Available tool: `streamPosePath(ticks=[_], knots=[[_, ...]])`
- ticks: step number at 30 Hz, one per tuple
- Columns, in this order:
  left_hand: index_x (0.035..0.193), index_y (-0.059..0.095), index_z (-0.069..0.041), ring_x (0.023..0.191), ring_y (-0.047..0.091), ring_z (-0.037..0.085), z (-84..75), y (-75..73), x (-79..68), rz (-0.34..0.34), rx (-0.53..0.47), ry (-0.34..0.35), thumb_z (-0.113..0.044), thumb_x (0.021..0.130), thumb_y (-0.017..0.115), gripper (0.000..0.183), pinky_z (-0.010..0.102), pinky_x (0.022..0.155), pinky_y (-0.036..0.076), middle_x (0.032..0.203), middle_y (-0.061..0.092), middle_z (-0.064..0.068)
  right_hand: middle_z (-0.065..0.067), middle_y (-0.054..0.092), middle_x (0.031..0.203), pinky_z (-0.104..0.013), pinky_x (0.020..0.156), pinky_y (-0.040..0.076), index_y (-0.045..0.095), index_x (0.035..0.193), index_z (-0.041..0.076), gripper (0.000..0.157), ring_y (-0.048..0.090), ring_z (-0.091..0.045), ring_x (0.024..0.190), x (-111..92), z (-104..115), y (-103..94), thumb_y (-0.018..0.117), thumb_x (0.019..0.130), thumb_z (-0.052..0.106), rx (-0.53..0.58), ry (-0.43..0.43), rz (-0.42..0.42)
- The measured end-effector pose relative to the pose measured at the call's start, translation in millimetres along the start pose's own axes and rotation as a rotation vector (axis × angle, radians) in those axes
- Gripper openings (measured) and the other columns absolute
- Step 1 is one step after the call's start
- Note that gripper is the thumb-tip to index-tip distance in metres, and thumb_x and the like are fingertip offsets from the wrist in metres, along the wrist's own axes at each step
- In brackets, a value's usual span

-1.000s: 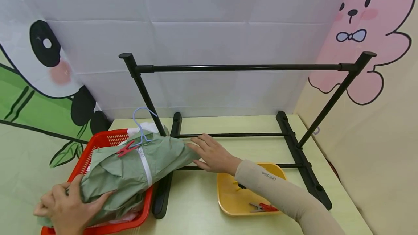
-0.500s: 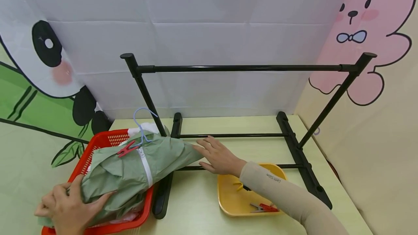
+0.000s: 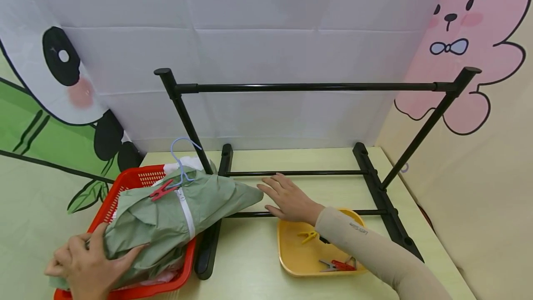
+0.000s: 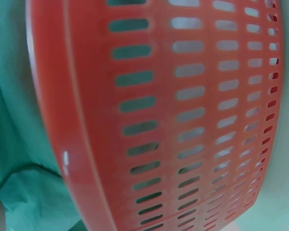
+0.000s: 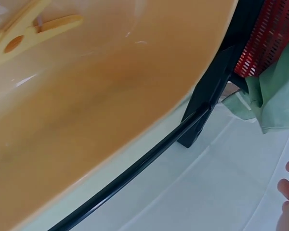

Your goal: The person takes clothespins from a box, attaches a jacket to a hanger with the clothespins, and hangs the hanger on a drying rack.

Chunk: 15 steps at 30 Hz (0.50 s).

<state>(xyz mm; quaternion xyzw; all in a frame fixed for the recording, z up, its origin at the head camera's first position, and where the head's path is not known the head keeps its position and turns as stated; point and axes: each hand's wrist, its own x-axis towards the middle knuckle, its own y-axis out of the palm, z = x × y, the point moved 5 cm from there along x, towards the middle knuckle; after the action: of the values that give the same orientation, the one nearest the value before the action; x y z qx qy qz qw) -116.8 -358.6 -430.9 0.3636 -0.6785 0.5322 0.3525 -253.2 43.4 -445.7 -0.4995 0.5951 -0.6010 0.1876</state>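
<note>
A green zip-up jacket on a blue hanger lies across the red basket, with a red clothespin at its neck. My left hand holds the jacket at its near left end, thumb laid over the cloth and fingers bent. My right hand hovers just right of the sleeve tip, fingers spread and apart from the cloth. In the right wrist view, those fingertips show at the right edge, below the hanging green sleeve.
A black clothes rack stands on the pale table, its left foot beside the basket. Under my right forearm sits a yellow tray with a yellow clothespin and a red one. More cloth fills the basket.
My right hand has drawn away to the right from the sleeve tip, which now stands free of the fingers. The left hand and jacket have stayed in place.
</note>
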Motion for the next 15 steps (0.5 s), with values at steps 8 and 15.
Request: streamPosePath(ticks=[8,15], knots=[[0.113,0.055,0.007,0.074,0.026,0.055,1.5,0.0,-0.6,0.014,-0.013,-0.017,-0.087,0.078,0.037,0.102,0.056,0.072,0.006,0.093,0.036,0.037,-0.016,0.052,0.141,-0.047,0.112,0.031,0.047,0.143,0.004,0.058,0.048,-0.032,0.128,-9,-6,2.7,0.063,0.096,0.034,0.015,0.022,0.024],[0.112,0.056,0.007,0.072,0.026,0.054,1.5,0.0,-0.8,-0.005,-0.021,-0.005,-0.087,0.078,0.04,0.101,0.052,0.073,0.004,0.093,0.038,0.037,-0.017,0.052,0.141,-0.047,0.113,0.03,0.048,0.142,0.005,0.056,0.047,-0.032,0.129,-15,-9,1.5,0.063,0.096,0.033,0.038,0.038,0.031]])
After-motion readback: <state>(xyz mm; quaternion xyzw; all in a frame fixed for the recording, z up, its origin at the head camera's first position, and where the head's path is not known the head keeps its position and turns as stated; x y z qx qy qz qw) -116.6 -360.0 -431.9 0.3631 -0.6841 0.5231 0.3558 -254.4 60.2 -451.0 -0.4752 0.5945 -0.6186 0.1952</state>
